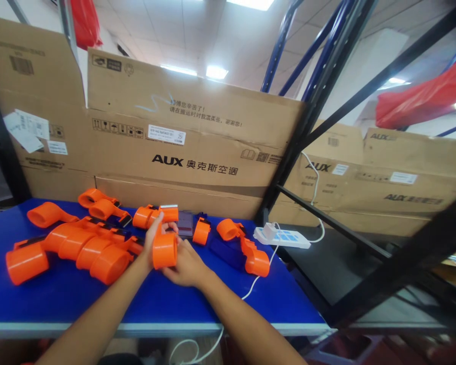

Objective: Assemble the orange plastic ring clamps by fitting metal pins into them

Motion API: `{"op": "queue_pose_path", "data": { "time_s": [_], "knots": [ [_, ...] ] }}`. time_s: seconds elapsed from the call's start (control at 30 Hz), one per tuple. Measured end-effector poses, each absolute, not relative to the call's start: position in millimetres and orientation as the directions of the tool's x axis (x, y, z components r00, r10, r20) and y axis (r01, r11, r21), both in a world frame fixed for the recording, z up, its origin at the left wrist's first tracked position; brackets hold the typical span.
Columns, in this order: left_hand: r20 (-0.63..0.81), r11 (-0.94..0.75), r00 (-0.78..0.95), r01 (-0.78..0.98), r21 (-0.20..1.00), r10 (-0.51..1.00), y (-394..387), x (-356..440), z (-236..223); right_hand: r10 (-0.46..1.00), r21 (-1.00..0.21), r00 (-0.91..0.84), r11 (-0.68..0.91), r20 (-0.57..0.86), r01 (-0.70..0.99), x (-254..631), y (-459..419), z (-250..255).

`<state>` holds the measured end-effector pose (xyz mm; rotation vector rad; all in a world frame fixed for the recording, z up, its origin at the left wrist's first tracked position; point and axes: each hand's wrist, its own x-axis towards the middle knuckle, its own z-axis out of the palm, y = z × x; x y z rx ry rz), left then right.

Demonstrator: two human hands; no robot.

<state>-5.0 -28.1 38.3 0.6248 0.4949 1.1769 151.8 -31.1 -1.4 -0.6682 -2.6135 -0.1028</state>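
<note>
Both hands are together above the blue tabletop (167, 304), around one orange tape dispenser (164, 251). My left hand (151, 237) is closed on its left side, with the thumb up along it. From the right, my right hand (188, 263) grips the same dispenser; its fingers are partly hidden behind the orange ring. Just beyond the hands lie more orange dispensers (141, 217). To the left is a row of nested tape dispensers (87, 251), and a single dispenser (202, 231) stands to the right of the hands.
A dark flat device (185, 223) lies behind the hands. Further right are linked orange dispensers (256, 261) and a white power strip (283, 237), whose cable crosses the table. Large cardboard boxes (129, 167) wall off the back, and a black metal post (289, 167) rises at the right.
</note>
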Motion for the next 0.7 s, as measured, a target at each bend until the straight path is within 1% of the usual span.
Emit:
{"op": "queue_pose_path", "data": {
  "time_s": [0.1,0.3,0.4,0.47,0.53,0.6,0.7],
  "knots": [
    [0.060,0.187,0.311,-0.703,0.686,0.948,-29,-7,38,0.450,-0.045,-0.760,0.871,0.470,0.489,147,-35,-5],
    [0.041,0.194,0.299,-0.712,0.675,0.954,-29,-8,38,0.461,-0.030,-0.737,0.856,0.494,0.516,138,-31,-14],
    [0.050,0.185,0.289,-0.728,0.660,0.956,-27,-8,39,0.506,-0.054,-0.700,0.827,0.504,0.559,145,-26,-7],
    [0.025,0.208,0.294,-0.731,0.650,0.956,-25,-9,39,0.566,-0.110,-0.609,0.776,0.556,0.621,152,-21,1],
    [-0.016,0.223,0.275,-0.739,0.636,0.961,-22,-10,38,0.606,-0.188,-0.481,0.724,0.634,0.664,160,-18,10],
    [-0.051,0.220,0.244,-0.737,0.639,0.968,-20,-10,36,0.608,-0.265,-0.363,0.702,0.707,0.661,168,-15,18],
    [-0.111,0.225,0.208,-0.681,0.696,0.972,-18,-6,30,0.602,-0.396,-0.152,0.674,0.784,0.623,177,-12,28]
  ]
}}
